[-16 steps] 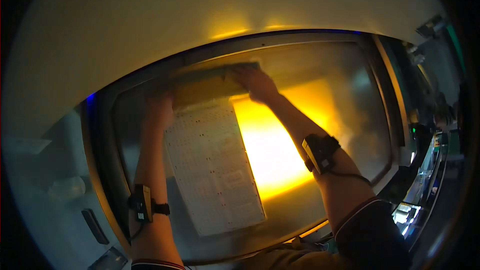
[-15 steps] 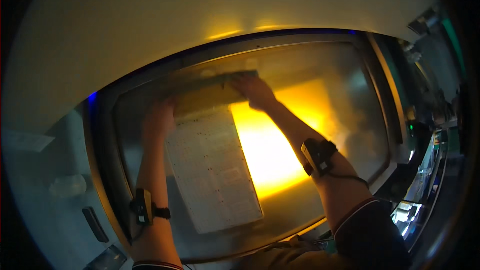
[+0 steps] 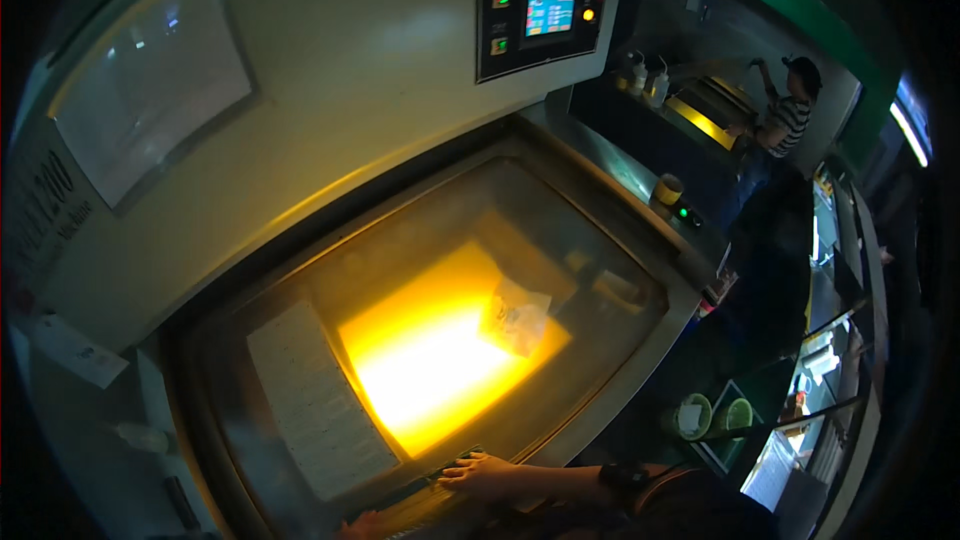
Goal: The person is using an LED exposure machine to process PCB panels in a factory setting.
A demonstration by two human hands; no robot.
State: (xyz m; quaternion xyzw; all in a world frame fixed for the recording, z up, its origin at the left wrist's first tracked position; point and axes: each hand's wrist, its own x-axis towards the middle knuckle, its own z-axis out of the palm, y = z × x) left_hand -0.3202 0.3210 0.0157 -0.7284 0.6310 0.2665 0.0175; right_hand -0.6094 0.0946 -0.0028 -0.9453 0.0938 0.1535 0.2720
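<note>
A flat, dark yellowish-green panel (image 3: 428, 508) is at the near edge of the glass-topped frame, cut off by the bottom of the picture. My right hand (image 3: 478, 475) grips its far right corner, fingers over the edge. Of my left hand (image 3: 362, 524), only a blurred part shows by the panel's left side; its fingers are not clear. Left of the bright yellow lit area (image 3: 430, 360) lies a pale plate (image 3: 315, 395) with rows of small dots. A crumpled whitish sheet (image 3: 518, 318) overlaps the light's right part.
A metal rim (image 3: 595, 180) surrounds the glass. Above hangs a machine housing with a control panel (image 3: 540, 20). A small jar (image 3: 668, 188) stands on the right ledge. Farther back, a person (image 3: 790, 110) works at another lit station. Two green buckets (image 3: 692, 415) and shelving stand right.
My view has swung right and upward. Both hands and the panel have come from the far part of the glass to its near edge. The pale plate stays beside the light.
</note>
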